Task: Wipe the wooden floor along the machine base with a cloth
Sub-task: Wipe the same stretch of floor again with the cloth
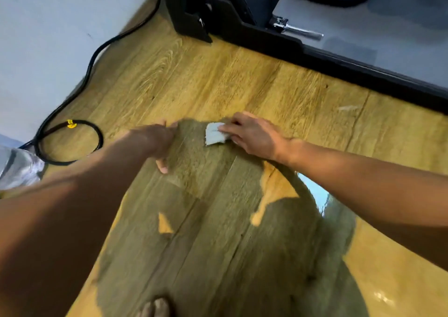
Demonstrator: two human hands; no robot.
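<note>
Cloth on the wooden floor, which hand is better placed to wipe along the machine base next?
Right. The right hand holds the cloth on the wooden floor, on the side nearer the black machine base; the left hand holds nothing and rests on the floor.

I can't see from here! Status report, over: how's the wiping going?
Right grip holds cloth on floor. Left grip blurred, flat on floor. Machine base ahead, apart. Cable coiled far left.
</note>
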